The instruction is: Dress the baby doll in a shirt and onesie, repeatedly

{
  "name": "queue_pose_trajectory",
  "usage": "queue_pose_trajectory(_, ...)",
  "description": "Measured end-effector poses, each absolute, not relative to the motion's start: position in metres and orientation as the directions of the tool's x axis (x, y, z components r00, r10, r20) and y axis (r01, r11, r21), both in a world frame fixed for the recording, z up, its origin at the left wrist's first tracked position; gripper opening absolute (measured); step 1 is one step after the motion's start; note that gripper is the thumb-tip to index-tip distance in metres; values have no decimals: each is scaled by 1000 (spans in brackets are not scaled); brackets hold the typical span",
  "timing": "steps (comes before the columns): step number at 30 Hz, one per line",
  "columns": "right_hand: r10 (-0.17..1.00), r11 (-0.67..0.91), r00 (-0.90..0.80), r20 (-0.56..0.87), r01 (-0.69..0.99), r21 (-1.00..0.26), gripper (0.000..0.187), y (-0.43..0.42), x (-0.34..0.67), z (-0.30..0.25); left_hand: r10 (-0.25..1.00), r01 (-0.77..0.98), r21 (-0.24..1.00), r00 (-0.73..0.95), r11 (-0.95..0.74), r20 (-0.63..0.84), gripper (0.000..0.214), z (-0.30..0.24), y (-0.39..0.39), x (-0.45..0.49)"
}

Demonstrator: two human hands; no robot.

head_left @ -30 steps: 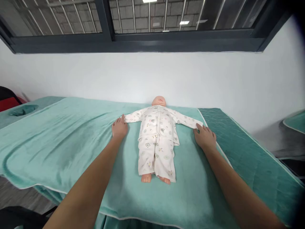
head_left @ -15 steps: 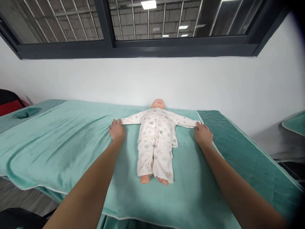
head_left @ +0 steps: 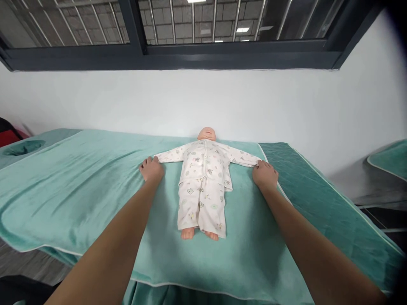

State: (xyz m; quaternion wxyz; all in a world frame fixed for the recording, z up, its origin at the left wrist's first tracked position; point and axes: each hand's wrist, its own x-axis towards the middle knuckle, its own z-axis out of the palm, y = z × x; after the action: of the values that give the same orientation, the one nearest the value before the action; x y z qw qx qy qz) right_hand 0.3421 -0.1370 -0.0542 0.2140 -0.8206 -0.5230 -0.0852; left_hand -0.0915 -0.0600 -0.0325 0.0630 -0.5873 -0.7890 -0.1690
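The clothed doll [head_left: 203, 183] lies in the middle of the frame, on a green blanket [head_left: 95, 182]. The left hand [head_left: 151, 169] pinches the end of one sleeve [head_left: 171, 155]; the right hand [head_left: 266, 173] pinches the opposite sleeve [head_left: 243, 157].

reaching forward with left arm [head_left: 110, 237] and right arm [head_left: 318, 241] together, bare along the visible length, slanting inward from the lower corners toward the far end. ending on one side in the left hand [head_left: 151, 170], turned back uppermost, with fingers bent and drawn in to a pinch. ending on the other in the right hand [head_left: 266, 174], likewise turned knuckles up, with fingers curled under and gripping. set well apart at the hands, nearly level with each other, almost straight at both wrists.
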Motion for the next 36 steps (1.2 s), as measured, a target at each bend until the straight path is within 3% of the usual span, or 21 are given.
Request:
queue_pose_trajectory(15,833,-443,504,228,854,-272,61,-178,318,-51,930,959,196,-255,207,264,56,-30,-71,-91)
queue_pose_trajectory(19,909,-219,323,263,908,-357,57,-230,283,-51,929,976,171,-187,137,319,57,-39,-99,-85)
queue_pose_trajectory(22,920,10,194,341,858,-514,52,-277,243,-47,948,985,138,-135,99,288,58,-41,-120,-81)
queue_pose_trajectory(24,902,211,57,427,806,-554,52,-306,215,-38,957,988,125,-121,90,263,58,-40,-132,-79)
queue_pose_trajectory(26,867,372,-104,488,786,-494,45,-328,188,-23,960,990,114,-112,85,258,58,-38,-140,-77)
queue_pose_trajectory(28,848,422,-198,492,813,-402,37,-339,166,-9,957,991,107,-109,83,269,57,-37,-146,-74)
queue_pose_trajectory(33,852,375,-285,439,918,-131,22,-328,138,-3,941,991,111,-106,73,321,52,-38,-154,-70)
queue_pose_trajectory(36,849,362,-304,432,931,-57,20,-316,135,-10,920,991,113,-107,69,377,47,-40,-155,-70)
